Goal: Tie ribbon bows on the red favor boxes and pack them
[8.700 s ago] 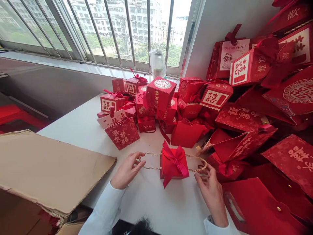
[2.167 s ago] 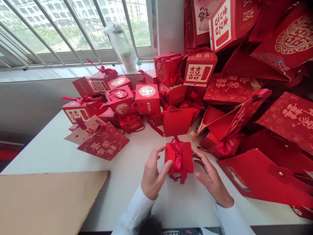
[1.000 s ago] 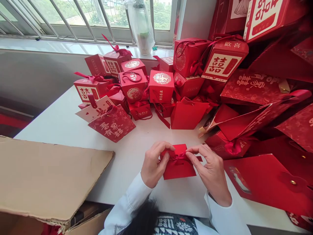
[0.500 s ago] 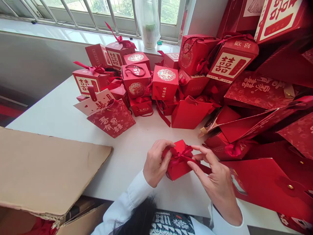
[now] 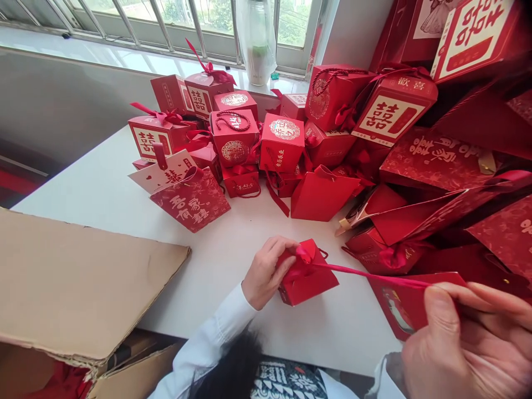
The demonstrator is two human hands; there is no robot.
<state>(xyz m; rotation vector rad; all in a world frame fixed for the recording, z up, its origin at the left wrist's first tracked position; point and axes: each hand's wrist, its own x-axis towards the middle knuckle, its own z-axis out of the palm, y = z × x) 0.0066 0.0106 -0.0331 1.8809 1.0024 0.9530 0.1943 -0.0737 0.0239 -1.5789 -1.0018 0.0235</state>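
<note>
A small red box (image 5: 311, 288), set on the white table (image 5: 216, 266), is touched by the left hand (image 5: 269, 271), where a loop of the red ribbon (image 5: 353, 270) seems to be pinched, though it is partly hidden. The ribbon's other end is held out straight by the right hand (image 5: 469, 346). Decorated red boxes (image 5: 235, 138) are piled behind; a cardboard flap (image 5: 87, 282) is seen to the left.

Bright red box (image 5: 316, 284), deep-pink ribbon (image 5: 366, 274)
</note>
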